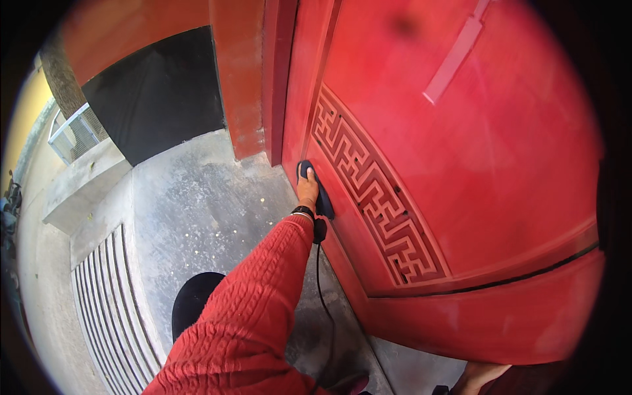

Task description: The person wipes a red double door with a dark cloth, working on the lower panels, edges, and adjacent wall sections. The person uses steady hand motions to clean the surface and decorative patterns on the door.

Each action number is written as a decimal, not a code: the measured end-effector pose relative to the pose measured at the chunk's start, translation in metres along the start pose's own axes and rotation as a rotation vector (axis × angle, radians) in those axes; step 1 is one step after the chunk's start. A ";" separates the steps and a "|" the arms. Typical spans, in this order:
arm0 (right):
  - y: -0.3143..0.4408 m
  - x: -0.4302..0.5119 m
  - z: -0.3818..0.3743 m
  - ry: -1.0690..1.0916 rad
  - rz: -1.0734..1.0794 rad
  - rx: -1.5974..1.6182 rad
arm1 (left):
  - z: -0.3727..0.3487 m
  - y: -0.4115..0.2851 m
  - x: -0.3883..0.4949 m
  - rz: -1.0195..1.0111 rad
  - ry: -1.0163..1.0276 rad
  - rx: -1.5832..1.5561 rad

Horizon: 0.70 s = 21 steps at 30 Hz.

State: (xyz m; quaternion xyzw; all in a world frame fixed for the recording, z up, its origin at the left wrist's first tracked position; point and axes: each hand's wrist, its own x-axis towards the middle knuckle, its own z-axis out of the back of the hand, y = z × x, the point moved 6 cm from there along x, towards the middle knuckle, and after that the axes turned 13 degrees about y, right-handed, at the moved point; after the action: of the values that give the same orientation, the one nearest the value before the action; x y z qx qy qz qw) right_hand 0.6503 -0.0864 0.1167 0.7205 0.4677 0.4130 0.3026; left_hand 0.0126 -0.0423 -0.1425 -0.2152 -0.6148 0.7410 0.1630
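Note:
My left hand (308, 187), at the end of a red cable-knit sleeve, is wrapped around a dark corded hand tool (324, 201). The tool's long body lies against the lower part of a red door (410, 163), beside its carved fretwork band (365, 182). A black cord (321, 291) hangs from the tool's near end. Low at the right, my right hand (481, 374) is at the door's near edge and seems to grip it; part of this hand is out of frame. The underside of the tool is hidden.
Left of the door stand a red frame post (279, 84) and a wall with a black panel (158, 94). A grooved ramp (113, 301) and a concrete block (86, 182) lie farther left on the speckled concrete floor (182, 197). A dark round shape (193, 301) is partly behind my sleeve.

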 end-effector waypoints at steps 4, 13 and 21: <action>0.001 0.001 0.006 0.147 0.046 -0.182 | 0.016 0.041 -0.026 0.408 0.115 0.203; -0.019 0.013 0.031 0.396 -0.301 -0.434 | 0.080 -0.043 -0.024 0.272 0.160 -0.926; -0.064 -0.057 0.057 1.077 -0.997 -1.274 | 0.108 -0.138 -0.062 0.063 0.357 -1.224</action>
State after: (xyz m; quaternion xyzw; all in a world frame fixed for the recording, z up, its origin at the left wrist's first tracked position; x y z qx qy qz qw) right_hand 0.6601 -0.1180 0.0191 -0.1448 0.4840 0.6875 0.5217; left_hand 0.0063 -0.1380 0.0164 -0.4075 -0.8837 0.2127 0.0884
